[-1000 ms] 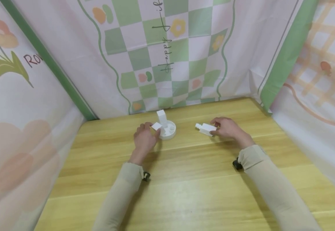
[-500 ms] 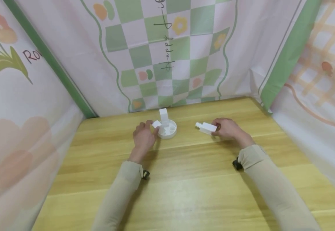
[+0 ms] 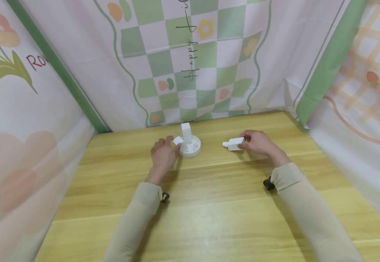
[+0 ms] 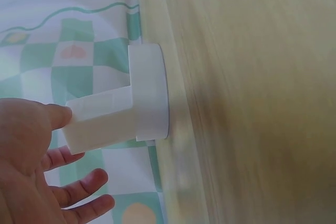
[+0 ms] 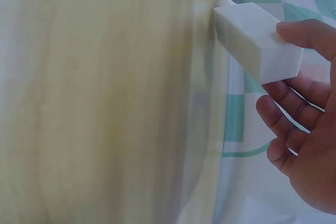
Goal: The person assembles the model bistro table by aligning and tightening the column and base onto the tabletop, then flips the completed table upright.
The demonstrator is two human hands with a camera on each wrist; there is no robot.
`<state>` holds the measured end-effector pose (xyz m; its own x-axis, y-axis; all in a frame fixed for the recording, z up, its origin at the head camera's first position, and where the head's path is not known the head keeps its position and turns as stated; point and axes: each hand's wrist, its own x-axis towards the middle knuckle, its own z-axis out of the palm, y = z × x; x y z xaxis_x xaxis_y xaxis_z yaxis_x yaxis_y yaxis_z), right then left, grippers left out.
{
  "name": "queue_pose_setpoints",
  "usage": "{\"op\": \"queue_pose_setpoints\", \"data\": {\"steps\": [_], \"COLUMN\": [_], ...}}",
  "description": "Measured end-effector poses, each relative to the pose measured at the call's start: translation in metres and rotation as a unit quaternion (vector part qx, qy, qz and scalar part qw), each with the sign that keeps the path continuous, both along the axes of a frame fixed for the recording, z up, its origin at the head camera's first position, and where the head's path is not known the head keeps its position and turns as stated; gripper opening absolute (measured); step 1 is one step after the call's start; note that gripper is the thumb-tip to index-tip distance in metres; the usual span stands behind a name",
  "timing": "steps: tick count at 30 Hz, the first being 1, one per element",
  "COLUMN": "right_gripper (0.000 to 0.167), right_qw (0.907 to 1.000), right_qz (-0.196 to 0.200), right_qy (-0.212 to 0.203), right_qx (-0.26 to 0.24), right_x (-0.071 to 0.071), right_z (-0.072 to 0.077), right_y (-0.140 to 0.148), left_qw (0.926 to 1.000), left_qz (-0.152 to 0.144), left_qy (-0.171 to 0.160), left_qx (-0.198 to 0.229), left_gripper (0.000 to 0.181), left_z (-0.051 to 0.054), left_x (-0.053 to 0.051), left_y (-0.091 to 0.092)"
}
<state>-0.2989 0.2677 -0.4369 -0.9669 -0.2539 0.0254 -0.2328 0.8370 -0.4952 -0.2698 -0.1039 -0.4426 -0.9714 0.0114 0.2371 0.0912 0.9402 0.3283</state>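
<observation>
Near: beige sleeve (image 3: pixel 134 218) over wood-grain bench (image 3: pixel 193 218). Left hand (image 3: pixel 163 158) pinches a white block (image 3: pixel 178 141) standing on a round white base (image 3: pixel 190 155); how deeply seated, hard to tell. Right hand (image 3: pixel 258 143) pinches a knobbed block (image 3: pixel 235 144), knob toward the base, well apart. Farther: rear block (image 3: pixel 186 131) upright on base; checked curtain (image 3: pixel 190 54) behind.

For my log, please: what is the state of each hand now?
Left hand: pinching a white block on the round base.
Right hand: holding the knobbed block.
</observation>
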Motion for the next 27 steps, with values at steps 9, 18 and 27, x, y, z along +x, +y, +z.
{"op": "queue_pose_setpoints", "data": {"steps": [9, 18, 27], "right_gripper": [0.044, 0.044, 0.042], "right_qw": [0.9998, 0.9989, 0.9974], "right_qz": [-0.009, -0.002, 0.0], "right_qy": [-0.003, -0.001, -0.006], "right_qx": [-0.02, -0.047, -0.072], "right_x": [-0.001, -0.003, -0.006], "right_z": [0.008, 0.018, 0.024], "right_y": [-0.009, -0.024, -0.039], "left_qw": [1.0, 1.0, 0.9999], "left_qz": [0.0, 0.001, -0.003], "left_qy": [-0.007, -0.003, 0.002], "left_qx": [0.004, 0.006, 0.011], "left_gripper": [0.05, 0.05, 0.05], "left_z": [0.003, 0.004, 0.003], "left_x": [0.001, 0.001, 0.002], "left_y": [0.0, -0.001, -0.001]}}
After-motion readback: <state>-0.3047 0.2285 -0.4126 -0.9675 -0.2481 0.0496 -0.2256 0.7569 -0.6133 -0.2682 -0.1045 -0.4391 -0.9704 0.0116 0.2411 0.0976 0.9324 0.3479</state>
